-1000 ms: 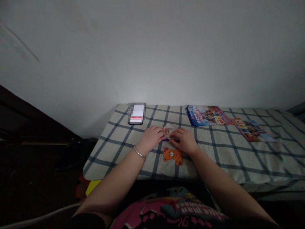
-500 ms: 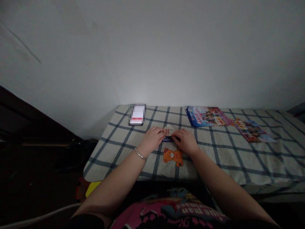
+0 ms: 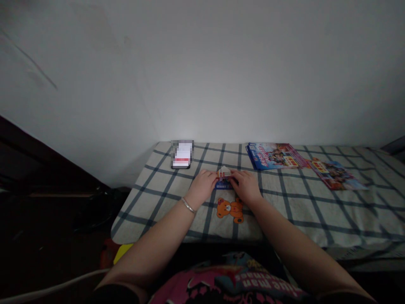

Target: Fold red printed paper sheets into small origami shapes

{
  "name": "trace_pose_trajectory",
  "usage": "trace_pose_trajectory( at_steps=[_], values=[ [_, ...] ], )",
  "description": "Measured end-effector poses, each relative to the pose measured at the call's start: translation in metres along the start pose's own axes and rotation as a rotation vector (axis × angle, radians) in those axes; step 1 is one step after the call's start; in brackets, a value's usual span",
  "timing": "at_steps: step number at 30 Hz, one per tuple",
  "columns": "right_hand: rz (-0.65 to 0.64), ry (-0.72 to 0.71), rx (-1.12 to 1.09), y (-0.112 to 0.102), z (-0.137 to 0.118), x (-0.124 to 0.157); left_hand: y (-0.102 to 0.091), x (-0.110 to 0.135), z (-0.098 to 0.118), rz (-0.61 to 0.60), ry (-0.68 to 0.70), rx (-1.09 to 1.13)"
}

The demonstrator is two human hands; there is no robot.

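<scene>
A small folded piece of printed paper [image 3: 224,175], white with red and blue marks, lies on a checked cloth [image 3: 284,202] over a table. My left hand [image 3: 202,185] presses on its left side with curled fingers. My right hand [image 3: 245,185] holds down its right side, fingers bent over the paper. Both hands touch the paper, and most of it is hidden under them. A silver bangle sits on my left wrist.
A phone [image 3: 182,154] with a lit screen lies at the back left of the cloth. Two colourful printed leaflets, one [image 3: 274,155] and another [image 3: 335,174], lie at the back right. An orange bear print [image 3: 230,208] is on the cloth below my hands. A white wall stands behind.
The paper has been pressed smaller and flatter under my hands; less of its white peak shows. My hands have drawn slightly closer together.
</scene>
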State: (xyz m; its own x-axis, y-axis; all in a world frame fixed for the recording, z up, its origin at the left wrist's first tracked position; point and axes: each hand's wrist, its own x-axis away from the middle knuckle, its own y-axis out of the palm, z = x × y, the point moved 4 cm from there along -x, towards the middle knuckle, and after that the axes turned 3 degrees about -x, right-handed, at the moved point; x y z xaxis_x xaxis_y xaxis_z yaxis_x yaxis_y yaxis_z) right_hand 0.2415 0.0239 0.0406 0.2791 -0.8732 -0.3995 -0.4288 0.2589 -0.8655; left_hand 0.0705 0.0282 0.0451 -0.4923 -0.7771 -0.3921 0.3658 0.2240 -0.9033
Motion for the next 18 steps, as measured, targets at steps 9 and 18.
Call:
trace_pose_trajectory(
  at_steps=[9, 18],
  values=[
    [0.031, 0.112, 0.025, -0.0073, 0.0102, -0.005, -0.0052, -0.0001, 0.0019, -0.021, -0.056, -0.041],
    [0.033, 0.096, 0.071, -0.0062, 0.0064, -0.0078, -0.0046, -0.0018, 0.0023, -0.019, -0.081, -0.108]
  ],
)
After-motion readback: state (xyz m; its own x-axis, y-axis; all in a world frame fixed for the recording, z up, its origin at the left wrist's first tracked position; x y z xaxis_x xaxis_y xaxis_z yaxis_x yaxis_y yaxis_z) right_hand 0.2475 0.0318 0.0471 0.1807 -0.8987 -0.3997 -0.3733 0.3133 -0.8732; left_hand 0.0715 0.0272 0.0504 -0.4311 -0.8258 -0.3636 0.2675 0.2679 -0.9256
